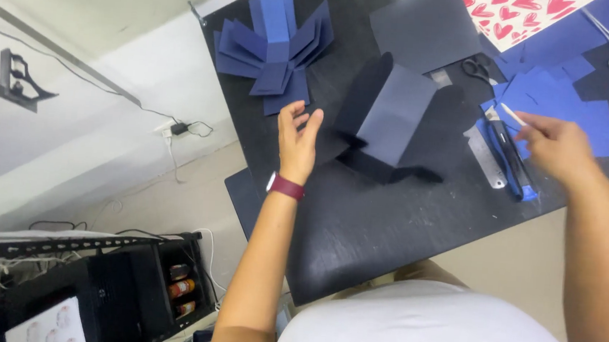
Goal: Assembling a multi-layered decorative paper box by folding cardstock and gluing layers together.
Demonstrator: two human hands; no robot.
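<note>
We see a black table (pixel 387 228) that carries everything. At its middle stands a dark navy card box (pixel 392 120), half folded, its flaps curving up and out. Behind it lies a blue stack of cross-shaped card (pixel 274 49), and a pile of blue sheets (pixel 577 106) sits to the right. Our left hand (pixel 298 138), fingers loosely spread, hovers just beside the box's left flap, not clearly touching. Our right hand (pixel 556 144) pinches a thin white stick (pixel 513 115) over the blue sheets. A blue-handled knife (pixel 512 158) and a steel ruler (pixel 485 160) lie just beside it; black scissors (pixel 479 70) rest behind.
</note>
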